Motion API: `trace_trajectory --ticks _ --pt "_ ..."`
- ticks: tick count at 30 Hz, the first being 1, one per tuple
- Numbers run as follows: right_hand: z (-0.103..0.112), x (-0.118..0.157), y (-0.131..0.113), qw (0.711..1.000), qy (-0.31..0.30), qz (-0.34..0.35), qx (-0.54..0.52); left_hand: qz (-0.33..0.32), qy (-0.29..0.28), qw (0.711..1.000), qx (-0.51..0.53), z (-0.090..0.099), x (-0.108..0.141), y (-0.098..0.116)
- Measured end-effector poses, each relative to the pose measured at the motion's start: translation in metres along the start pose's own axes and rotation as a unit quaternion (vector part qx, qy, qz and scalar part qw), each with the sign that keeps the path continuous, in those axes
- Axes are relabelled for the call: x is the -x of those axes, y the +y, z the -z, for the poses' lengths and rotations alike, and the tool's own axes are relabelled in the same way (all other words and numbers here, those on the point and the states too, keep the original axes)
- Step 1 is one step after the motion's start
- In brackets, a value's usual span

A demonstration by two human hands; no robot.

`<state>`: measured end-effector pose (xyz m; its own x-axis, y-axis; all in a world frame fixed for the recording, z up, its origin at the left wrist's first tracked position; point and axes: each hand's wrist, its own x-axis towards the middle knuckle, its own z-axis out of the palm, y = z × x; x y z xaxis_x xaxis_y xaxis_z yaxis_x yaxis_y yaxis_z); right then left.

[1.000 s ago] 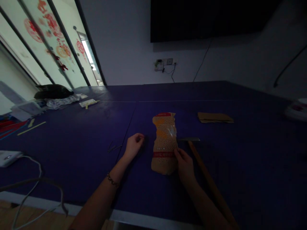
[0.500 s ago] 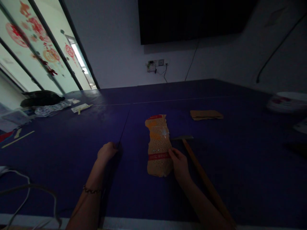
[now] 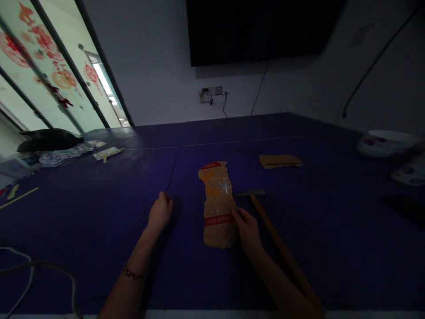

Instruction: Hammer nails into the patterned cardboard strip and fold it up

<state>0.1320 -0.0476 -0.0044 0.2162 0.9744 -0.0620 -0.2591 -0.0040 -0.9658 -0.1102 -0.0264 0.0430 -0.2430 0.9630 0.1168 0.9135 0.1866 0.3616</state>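
Note:
A torn, worn strip of brown cardboard (image 3: 219,195) with red bands, orange patches and many small dark holes is in front of me. My right hand (image 3: 249,230) pinches its right edge between thumb and fingers. To the left, apart from the cardboard, my left hand (image 3: 161,210) is closed over the blue surface; whatever its fingertips hold is hidden. A few thin dark slivers (image 3: 144,217) lie beside that hand, too small to name. Just right of the cardboard rests a hammer (image 3: 275,235), its metal head pointing away from me and its wooden handle passing beside my right forearm.
Folded brown cardboard (image 3: 280,161) lies farther back on the blue tabletop (image 3: 232,137). At the right are a bowl (image 3: 387,142) and a pale object. Cables (image 3: 31,266) loop at the near left; a black bag (image 3: 49,139) and papers sit at the far left.
My left hand has moved right, toward the cardboard, and thin slivers now show beside it. My right hand keeps its pinch on the cardboard. The view has shifted slightly.

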Motion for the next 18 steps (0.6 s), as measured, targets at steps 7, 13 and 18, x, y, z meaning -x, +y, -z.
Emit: trace_trajectory --ticks 7,13,18 --pt "0.001 -0.003 -0.001 1.000 0.001 0.022 0.014 -0.105 0.054 0.938 0.327 -0.045 0.020 0.033" --pt "0.000 -0.004 -0.001 1.000 0.010 0.021 0.019 -0.100 0.010 0.874 0.475 -0.056 0.028 0.043" --pt "-0.001 -0.003 0.000 1.000 0.012 0.024 0.012 -0.060 -0.009 0.856 0.513 -0.052 0.028 0.040"
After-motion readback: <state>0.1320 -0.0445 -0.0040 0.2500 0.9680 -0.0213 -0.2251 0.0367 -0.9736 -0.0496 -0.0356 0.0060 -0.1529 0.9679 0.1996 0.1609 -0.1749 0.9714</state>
